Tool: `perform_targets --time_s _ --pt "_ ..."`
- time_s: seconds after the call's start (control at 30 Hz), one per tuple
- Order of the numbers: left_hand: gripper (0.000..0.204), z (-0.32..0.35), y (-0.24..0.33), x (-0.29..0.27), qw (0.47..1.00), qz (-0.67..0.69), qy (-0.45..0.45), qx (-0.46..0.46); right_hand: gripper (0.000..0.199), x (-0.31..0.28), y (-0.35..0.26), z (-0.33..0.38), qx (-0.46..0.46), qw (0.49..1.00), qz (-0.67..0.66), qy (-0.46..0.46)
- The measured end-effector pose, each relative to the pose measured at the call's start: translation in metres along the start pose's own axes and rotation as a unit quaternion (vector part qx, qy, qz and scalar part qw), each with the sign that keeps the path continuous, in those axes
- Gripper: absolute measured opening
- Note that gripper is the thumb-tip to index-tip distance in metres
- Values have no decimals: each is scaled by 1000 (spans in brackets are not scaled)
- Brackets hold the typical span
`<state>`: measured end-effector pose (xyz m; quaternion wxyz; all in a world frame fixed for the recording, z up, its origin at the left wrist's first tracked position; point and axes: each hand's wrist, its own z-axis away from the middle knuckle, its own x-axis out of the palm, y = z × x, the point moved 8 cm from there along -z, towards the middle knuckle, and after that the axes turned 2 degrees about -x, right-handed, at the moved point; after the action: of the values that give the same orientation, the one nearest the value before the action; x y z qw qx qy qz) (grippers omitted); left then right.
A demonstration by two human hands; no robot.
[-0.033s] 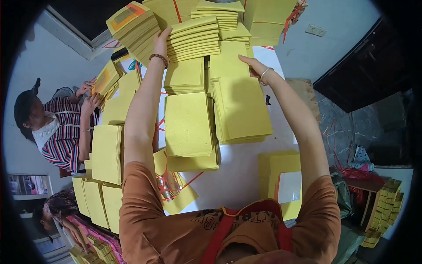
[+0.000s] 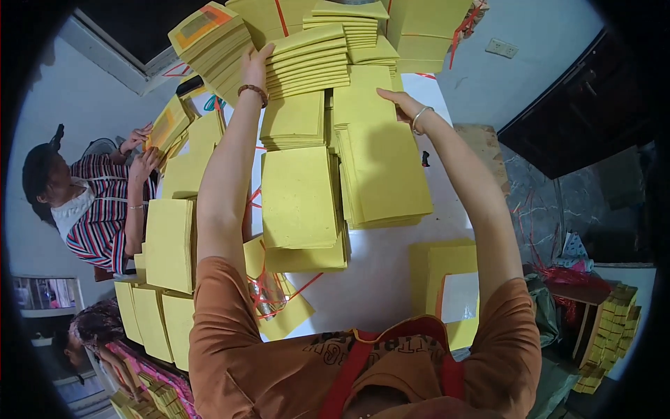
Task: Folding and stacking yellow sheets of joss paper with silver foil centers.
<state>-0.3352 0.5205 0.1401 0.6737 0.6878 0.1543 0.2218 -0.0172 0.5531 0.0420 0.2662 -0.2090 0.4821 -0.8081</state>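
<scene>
My left hand (image 2: 255,67), with a beaded bracelet at its wrist, is at the left edge of a stack of folded yellow paper (image 2: 308,61). Its thumb lies against that stack's corner, and most of its fingers are hidden. My right hand (image 2: 403,106), wearing a bangle, grips the right edge of a flat yellow paper pile (image 2: 364,94) with the thumb on top; its other fingers are partly hidden. Closer to me lie two more yellow paper piles, a left one (image 2: 299,199) and a wider right one (image 2: 387,174).
A tall yellow stack with an orange top (image 2: 206,31) leans at far left. A co-worker in a striped shirt (image 2: 105,202) handles yellow paper there. Red straps (image 2: 293,290) lie on the white table (image 2: 380,272). A yellow pile with a white sheet (image 2: 459,297) is near right.
</scene>
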Motion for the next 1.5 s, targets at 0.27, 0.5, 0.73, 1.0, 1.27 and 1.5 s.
perform_targets --time_s 0.27,0.5,0.73,1.0,1.27,1.5 --pt "73 80 64 91 627 -661 -43 410 52 2 -16 1 -27 999 -5 40" --pt "104 93 42 96 590 -673 -121 429 47 -4 -8 -12 -92 991 -76 66" --pt "108 103 35 98 549 -693 -102 456 42 -3 1 -34 -117 966 -227 -31" --pt "100 106 35 97 574 -662 -99 471 42 -4 -7 -30 -119 973 -193 -44" --pt "94 112 33 96 565 -660 -77 489 41 -9 -12 -13 -123 975 -176 61" --pt "93 108 30 101 578 -657 -92 474 41 -24 10 -27 -101 974 -192 68"
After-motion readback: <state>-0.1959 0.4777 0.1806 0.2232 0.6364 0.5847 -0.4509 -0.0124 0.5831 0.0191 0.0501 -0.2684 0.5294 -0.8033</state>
